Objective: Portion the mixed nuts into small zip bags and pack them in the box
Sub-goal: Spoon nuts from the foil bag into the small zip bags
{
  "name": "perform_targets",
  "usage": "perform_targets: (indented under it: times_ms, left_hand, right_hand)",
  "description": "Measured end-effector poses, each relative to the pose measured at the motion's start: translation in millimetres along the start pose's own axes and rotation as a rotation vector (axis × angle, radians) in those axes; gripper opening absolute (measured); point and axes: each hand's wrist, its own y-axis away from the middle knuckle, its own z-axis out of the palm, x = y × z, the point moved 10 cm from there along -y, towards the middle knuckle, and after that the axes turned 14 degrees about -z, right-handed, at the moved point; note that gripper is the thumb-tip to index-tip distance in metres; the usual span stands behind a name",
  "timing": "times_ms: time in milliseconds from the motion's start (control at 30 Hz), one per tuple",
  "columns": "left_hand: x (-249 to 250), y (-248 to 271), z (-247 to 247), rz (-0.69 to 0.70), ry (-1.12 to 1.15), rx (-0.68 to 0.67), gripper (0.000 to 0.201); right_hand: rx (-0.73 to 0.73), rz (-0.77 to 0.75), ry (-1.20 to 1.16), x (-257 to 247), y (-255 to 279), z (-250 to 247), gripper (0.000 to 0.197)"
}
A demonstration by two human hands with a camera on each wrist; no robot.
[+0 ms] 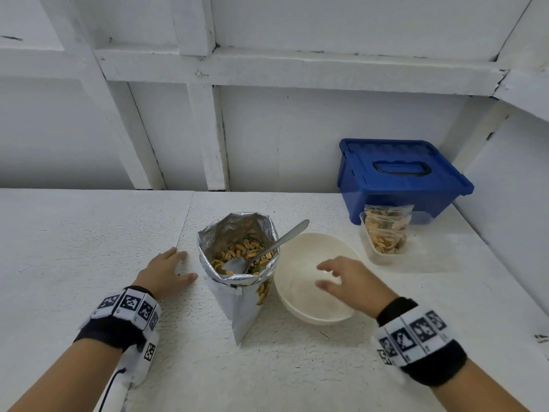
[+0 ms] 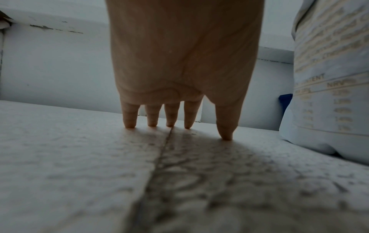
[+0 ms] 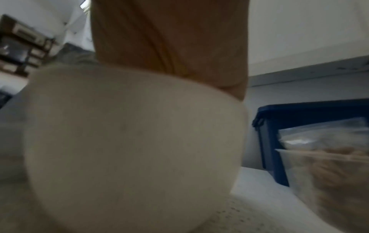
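An open foil bag of mixed nuts [image 1: 237, 257] stands mid-table with a metal spoon [image 1: 276, 243] leaning in it; its printed side [image 2: 327, 82] fills the right of the left wrist view. A white bowl [image 1: 315, 281] sits right of it, and its outer wall [image 3: 129, 141] fills the right wrist view. A small zip bag of nuts [image 1: 386, 230] stands in a clear tub [image 1: 383, 257]; both appear blurred [image 3: 327, 160] in the right wrist view. The blue box [image 1: 401, 176] is closed. My left hand [image 1: 169, 272] rests fingertips on the table [image 2: 169, 126], holding nothing. My right hand [image 1: 347, 278] hovers over the bowl, fingers spread.
The white table [image 1: 89, 248] has a seam [image 2: 159, 157] running under my left hand. White panelled walls [image 1: 267, 129] close in behind and on the right, next to the blue box [image 3: 289, 126].
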Motion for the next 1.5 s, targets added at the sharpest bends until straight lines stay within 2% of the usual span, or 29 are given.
perform_targets:
  times_ms: [67,133,267,367,600,733,933,1033,1133,1233,1300,1400,1500]
  left_hand:
    - [1.3,1.4,-0.5,-0.012,-0.010,0.004,0.068]
    - [1.0,1.8,-0.6,-0.013,-0.001,0.000,0.072]
    - [3.5,5.8,-2.6,-0.017,-0.002,0.007,0.070]
    - [7.2,10.3,-5.1,-0.031,-0.018,0.016,0.068]
    - [10.6,17.3,-6.9,-0.031,-0.028,-0.028,0.067]
    - [15.4,23.1,-15.1,0.007,0.041,-0.035,0.054]
    - [41.6,57.2,-65.2,0.089,0.253,0.092,0.041]
    - [71.8,82.3,-111.7,0.214,0.329,0.236,0.037]
    - [110.3,121.5,-159.5,0.402,0.463,0.367,0.032]
    - [147.1,164.1,-187.7,0.609,0.577,0.370,0.029]
    - [168.3,186.9,-190.4,0.730,0.576,0.278,0.042]
    - [185.9,202.6,-182.0,0.816,0.541,0.137,0.076]
    - [189.6,205.7,-180.8,0.841,0.558,0.153,0.083]
  right_hand:
    - [-0.170,0.008,0.160,-1.7,-5.2,25.9,0.061]
    - [-0.229,-0.010,0.210,-4.5,-10.2,37.6,0.066]
    - [-0.229,-0.001,0.258,-3.2,-14.9,41.3,0.051]
    - [-0.112,-0.012,0.300,-4.5,-15.5,31.0,0.029]
    - [0.195,-0.059,0.213,-6.9,-11.4,6.2,0.026]
    - [0.453,-0.038,0.033,-5.9,3.9,-32.1,0.016]
    - [0.788,-0.027,-0.258,-20.6,36.0,-116.2,0.009]
    - [0.944,-0.119,-0.517,-43.8,46.7,-153.3,0.009]
    - [0.913,-0.176,-0.754,-68.5,34.8,-161.6,0.012]
    - [0.742,-0.214,-1.002,-95.5,9.6,-142.0,0.013]
    - [0.631,-0.217,-1.100,-112.0,-5.1,-122.2,0.014]
    - [0.580,-0.235,-1.077,-128.6,-17.9,-105.0,0.015]
    - [0.572,-0.253,-1.005,-137.8,-21.0,-103.1,0.015]
